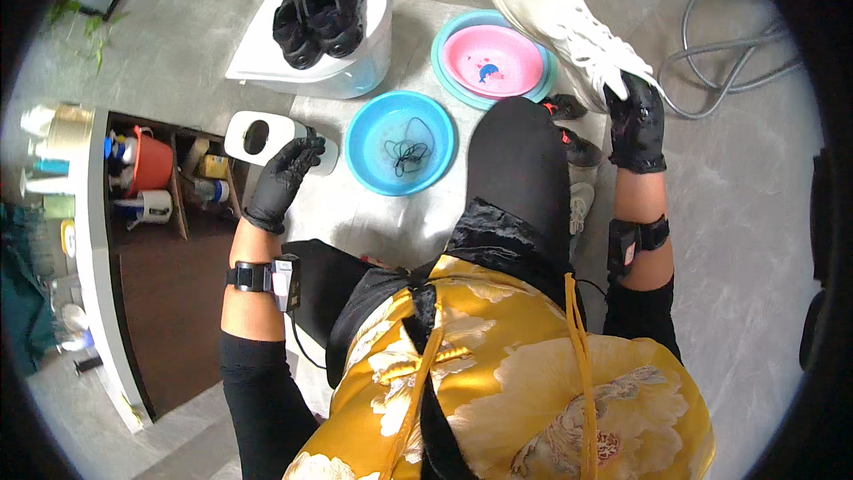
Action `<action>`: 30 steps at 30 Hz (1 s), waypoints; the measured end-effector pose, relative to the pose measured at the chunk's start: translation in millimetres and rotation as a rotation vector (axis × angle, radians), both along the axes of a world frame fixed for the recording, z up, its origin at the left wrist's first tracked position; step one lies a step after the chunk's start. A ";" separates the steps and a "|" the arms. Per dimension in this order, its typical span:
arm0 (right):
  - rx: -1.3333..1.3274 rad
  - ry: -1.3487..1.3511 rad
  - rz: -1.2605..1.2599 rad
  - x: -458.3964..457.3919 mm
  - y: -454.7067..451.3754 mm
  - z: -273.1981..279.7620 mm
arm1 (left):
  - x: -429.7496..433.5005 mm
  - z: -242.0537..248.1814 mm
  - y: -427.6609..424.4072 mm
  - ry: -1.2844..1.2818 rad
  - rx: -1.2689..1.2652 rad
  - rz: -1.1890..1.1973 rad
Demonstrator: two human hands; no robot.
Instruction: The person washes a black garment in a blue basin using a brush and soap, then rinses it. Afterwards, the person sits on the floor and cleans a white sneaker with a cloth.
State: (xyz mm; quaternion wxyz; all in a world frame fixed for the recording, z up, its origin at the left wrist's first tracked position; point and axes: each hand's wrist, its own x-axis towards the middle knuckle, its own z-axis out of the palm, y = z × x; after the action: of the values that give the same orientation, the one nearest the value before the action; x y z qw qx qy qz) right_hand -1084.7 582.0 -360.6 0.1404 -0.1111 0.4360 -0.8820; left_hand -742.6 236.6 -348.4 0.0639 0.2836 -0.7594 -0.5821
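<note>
My right hand point(636, 121), in a wet black glove, grips a white lace-up sneaker point(556, 13) by its heel end, the toe pointing up and left. My left hand point(288, 177), also in a black glove, is beside a white container with an oval opening point(233, 140); whether it touches the container is unclear, and nothing shows in its grasp. Between the hands, a blue basin point(356, 147) holds cloudy water and dark laces. A pink basin point(460, 47) sits inside a teal basin point(438, 60) below the sneaker.
Black shoes point(320, 17) rest on a white-lidded plastic bin point(256, 57) ahead. More shoes point(580, 147) stand beside my right knee. A metal hose point(706, 50) lies coiled at the right. An open cabinet point(100, 227) with a red bucket point(152, 161) is at my left.
</note>
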 end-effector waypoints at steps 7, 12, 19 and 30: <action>0.150 0.041 0.322 54.7 -97.5 17.3 | 23.8 29.6 16.6 0.070 -0.019 0.012; 0.210 -0.154 0.581 113.9 -150.9 -25.2 | 24.2 49.4 30.7 0.178 -0.008 0.008; 0.228 -0.315 0.796 156.5 -194.4 -109.6 | -4.2 10.2 36.5 -0.025 -0.514 -0.008; 0.189 0.140 0.854 167.5 -214.6 -155.5 | -30.7 -37.9 34.2 -0.269 -1.041 -0.066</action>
State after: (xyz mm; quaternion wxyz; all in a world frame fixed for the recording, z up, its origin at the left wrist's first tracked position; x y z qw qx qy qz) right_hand -917.2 367.4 -516.1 0.4717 -0.3274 0.4381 -0.6916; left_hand -773.3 270.8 -386.3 0.0800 0.2626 -0.9575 -0.0890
